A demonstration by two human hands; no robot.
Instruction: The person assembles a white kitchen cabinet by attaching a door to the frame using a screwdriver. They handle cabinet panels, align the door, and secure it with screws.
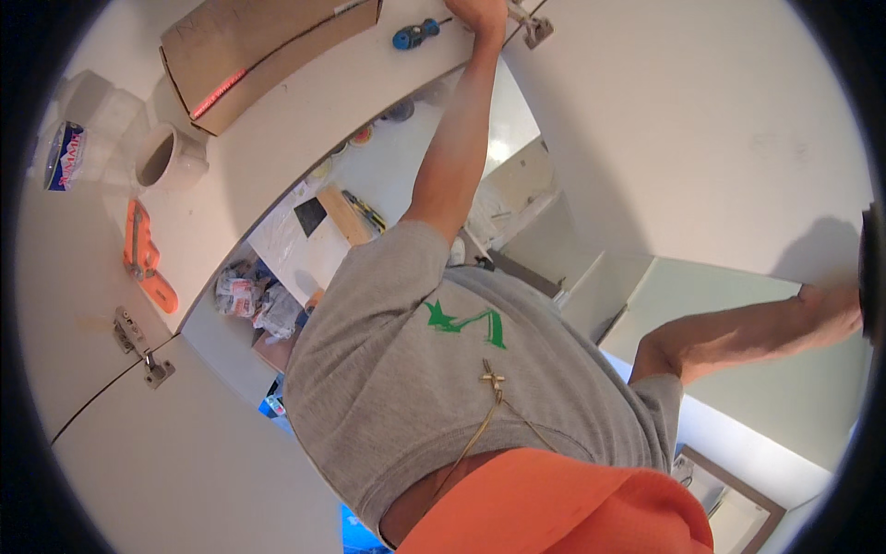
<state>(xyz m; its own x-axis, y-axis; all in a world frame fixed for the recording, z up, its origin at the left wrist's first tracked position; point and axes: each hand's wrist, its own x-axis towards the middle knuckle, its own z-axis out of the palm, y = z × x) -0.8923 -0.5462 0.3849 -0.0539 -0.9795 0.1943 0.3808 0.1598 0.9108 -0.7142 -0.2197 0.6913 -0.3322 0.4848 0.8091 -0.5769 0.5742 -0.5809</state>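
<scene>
Up by the far edge: my left hand point(484, 14) reaches to a metal hinge point(536, 30) on the white panel point(701, 138). The frame cuts my fingers off, so I cannot tell whether they are closed on anything.
Right hand point(835, 309): pressed against the panel's lower edge, probably to steady the board. The fingers run into the dark rim, so I cannot tell the grip here either.
Screwdriver point(415, 35): blue-handled, lying just beside my left hand, likely parked within reach.
Cardboard box point(268, 51): flaps shut, contents hidden.
White round pot point(171, 159): open mouth, dark inside; I cannot tell what it holds.
Clear bag point(66, 155): a blue, white and red packet sits inside.
Orange tool point(143, 258): lying flat near a second hinge point(138, 342), well apart from both hands.
</scene>
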